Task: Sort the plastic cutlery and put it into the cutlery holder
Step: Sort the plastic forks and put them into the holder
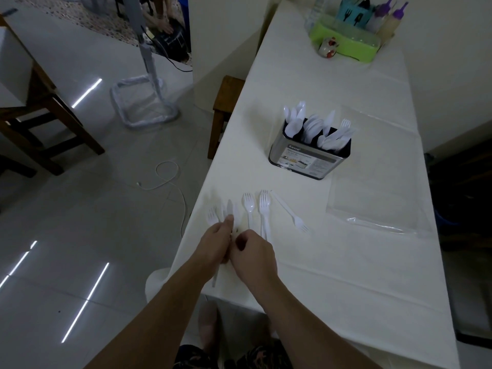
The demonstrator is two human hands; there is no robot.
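Note:
A metal cutlery holder [306,161] stands mid-table with several white plastic spoons, knives and forks upright in its compartments. Loose white cutlery lies near the table's front left edge: a fork [249,206], a pair of stacked forks [264,209], a fork lying the other way round [291,215], and at the far left a fork [212,215] and a knife [230,209]. My left hand [215,243] grips a bunch of white pieces, whose handles stick out below the hand. My right hand [253,255] is curled right beside it, pinching at the same bunch.
An empty clear plastic bag [378,182] lies right of the holder. At the far end stand a green tray [346,43], a mug [327,47] and bottles [391,20]. A wooden stool [226,102] and chair [40,115] stand left; a cable [170,182] lies on the floor.

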